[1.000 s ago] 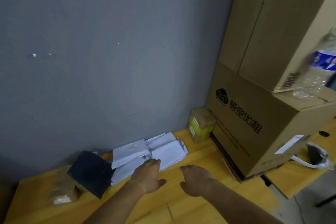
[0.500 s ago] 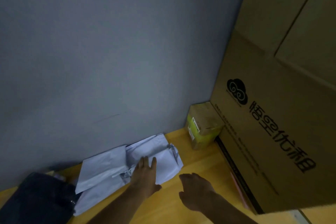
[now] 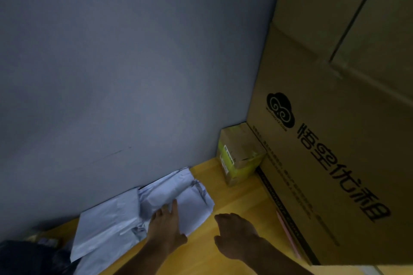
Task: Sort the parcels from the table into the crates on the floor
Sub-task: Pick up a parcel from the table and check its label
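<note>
Now, at the back of a yellow wooden table (image 3: 234, 210) set against a grey wall (image 3: 134, 62), a person's left hand (image 3: 166, 227) lies flat, fingers straight, on top of a pale grey-white crumpled plastic mailer bag (image 3: 192, 198), one of several overlapping soft parcels lying along the wall. The right hand (image 3: 232, 232) hovers just beside the bag's near corner, fingers loosely curled and holding nothing. A small brown cardboard parcel with a yellow-green side (image 3: 240, 154) sits in the corner, touching a large printed brown cardboard carton (image 3: 335, 163) that fills the right side. A dark cloth-like bundle (image 3: 29, 257) lies at the lower left. The crates on the floor are out of view. To lift well, the left hand likely needs to curl round the bag's edge and separate it from the mailer beneath, since slick film may slide or drag its neighbour; the right hand could support the loose corner.
</note>
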A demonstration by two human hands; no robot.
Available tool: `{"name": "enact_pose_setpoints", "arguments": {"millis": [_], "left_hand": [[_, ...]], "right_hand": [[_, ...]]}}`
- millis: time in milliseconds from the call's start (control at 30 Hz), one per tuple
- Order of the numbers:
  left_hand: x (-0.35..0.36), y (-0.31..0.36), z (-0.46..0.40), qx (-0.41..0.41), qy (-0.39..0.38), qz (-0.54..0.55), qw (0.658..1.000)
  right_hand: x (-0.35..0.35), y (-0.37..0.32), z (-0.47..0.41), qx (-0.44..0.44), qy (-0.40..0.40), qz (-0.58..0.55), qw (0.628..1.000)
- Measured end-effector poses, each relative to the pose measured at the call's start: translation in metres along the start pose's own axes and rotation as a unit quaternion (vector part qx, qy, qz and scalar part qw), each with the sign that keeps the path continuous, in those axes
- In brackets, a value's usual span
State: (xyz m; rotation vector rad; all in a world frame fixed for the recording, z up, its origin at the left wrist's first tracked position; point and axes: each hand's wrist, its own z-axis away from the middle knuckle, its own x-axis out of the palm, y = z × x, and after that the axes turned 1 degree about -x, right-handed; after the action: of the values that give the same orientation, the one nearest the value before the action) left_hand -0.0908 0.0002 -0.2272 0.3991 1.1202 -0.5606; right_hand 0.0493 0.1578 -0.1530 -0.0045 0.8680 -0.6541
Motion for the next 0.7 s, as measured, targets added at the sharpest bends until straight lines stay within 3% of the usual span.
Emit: {"name": "enact_pose_setpoints", "arguments": {"millis": [200, 400, 533, 700], "left_hand": [[-0.051, -0.015, 0.034, 0.007, -0.013, 0.128, 0.992], [-0.119, -0.055, 0.106, 0.04, -0.021, 0.353, 0.935], [-0.158, -0.086, 0.164, 0.033, -0.033, 0.498, 0.866], [-0.2, -0.116, 0.247, 0.084, -0.145, 0.68, 0.713]], "right_hand": [[-0.009, -0.019, 0.038, 0.016, 0.053, 0.017, 0.998], [-0.026, -0.07, 0.111, 0.018, 0.11, 0.024, 0.993], [-0.032, -0.109, 0.166, -0.008, 0.134, -0.032, 0.99], [-0.029, -0.167, 0.227, -0.044, 0.159, -0.206, 0.965]]}}
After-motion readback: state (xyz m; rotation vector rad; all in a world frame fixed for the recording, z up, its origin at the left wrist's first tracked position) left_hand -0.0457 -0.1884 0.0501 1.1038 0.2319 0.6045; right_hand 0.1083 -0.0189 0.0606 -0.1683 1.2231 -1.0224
